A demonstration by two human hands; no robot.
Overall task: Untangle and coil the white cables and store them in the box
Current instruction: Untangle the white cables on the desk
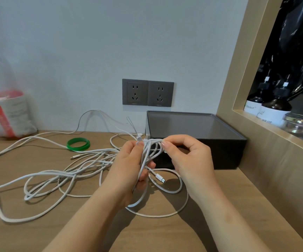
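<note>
Several white cables (59,176) lie tangled across the wooden desk, spreading to the left edge. My left hand (128,164) grips a gathered bundle of cable loops just in front of the dark box (198,124). My right hand (185,153) pinches the top of the same bundle between thumb and fingertips. A USB-C plug (160,179) hangs out of the bundle between my hands. A large loop (158,213) droops from it onto the desk. The box stands at the back right with its flat lid on.
A green band (78,144) lies on the desk behind the tangle. Plastic bags (3,113) stand at the far left. Two wall sockets (148,92) sit above the box. A wooden niche at right holds soap bottles (272,108) and a glass jar (301,124).
</note>
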